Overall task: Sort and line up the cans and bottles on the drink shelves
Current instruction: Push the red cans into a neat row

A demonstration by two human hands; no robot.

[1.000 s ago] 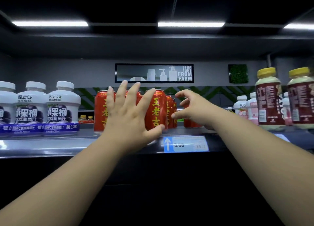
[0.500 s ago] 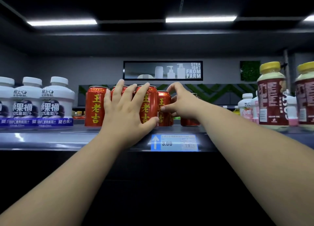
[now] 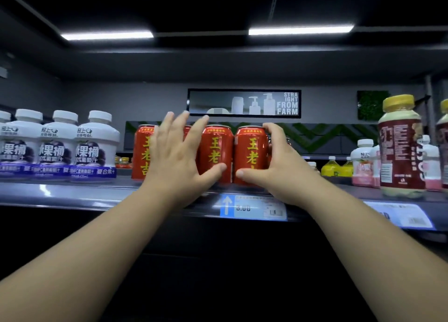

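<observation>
Grip first: right hand (image 3: 278, 176) is closed round the far-right red can (image 3: 251, 152), fingers (image 3: 274, 131) curled over its top rt edge, thumb low on the front. That can stands upright at the front of the shelf (image 3: 72, 193), touching the middle red can (image 3: 215, 149) just lt of the grip. Left hand (image 3: 177, 164) is wide: fingers straight & spread, palm flat vs the can fronts, thumb tip on the middle can's base, close to the rt thumb. Its palm covers part of the left red can (image 3: 141, 152). A 4th can top peeks between the fingers; can't tell how far back it sits. Front cans are upright, labels out, side by side. Just below both hands is a blue-and-white price tag (image 3: 252, 207) on the shelf lip. Further lt of the grip: row of white bottles (image 3: 94, 147) w/ purple labels. Well to the rt: small pink-label bottles (image 3: 363, 166), then a tall yellow-capped bottle (image 3: 400, 147) near the front edge. Above & behind the grip: "STRAIGHT FROM FARM" sign (image 3: 244, 103) on the far wall.
</observation>
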